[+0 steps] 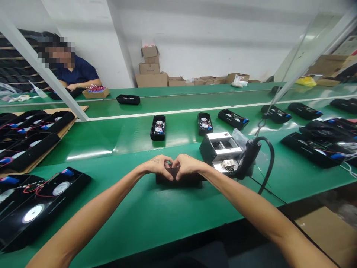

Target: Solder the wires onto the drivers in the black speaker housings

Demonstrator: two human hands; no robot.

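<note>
A black speaker housing (181,183) lies lengthwise on the green bench in front of me. My left hand (158,166) grips it from the left, thumb on the near side and fingers curled over the far side. From the right my right hand (188,166) holds it the same way, and the two thumbs nearly meet at its middle. My hands cover most of the housing, so its inside cannot be seen. Just beyond my right hand stands a silver-and-black bench device (221,150) with an open top.
Open housings with speakers and wires (158,128) sit on the green conveyor (131,130). More housings (58,201) lie at left, others (312,149) at right. A black handle with a cable (249,158) stands by the device. A person (80,72) sits across, near a small carton (96,93).
</note>
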